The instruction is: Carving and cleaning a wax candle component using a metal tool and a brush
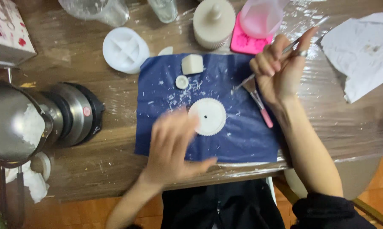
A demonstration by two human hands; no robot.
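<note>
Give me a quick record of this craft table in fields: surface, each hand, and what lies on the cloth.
Surface: wooden table under clear plastic film, with a dark blue cloth in the middle
Left hand: blurred, open, over the cloth beside the round white scalloped disc
Right hand: raised, holding a thin metal tool
On cloth: white shavings, a small white round piece, a white block, a pink-handled brush
Behind cloth: ribbed cream jar, pink mould, round white mould
Left side: steel pitcher
</note>
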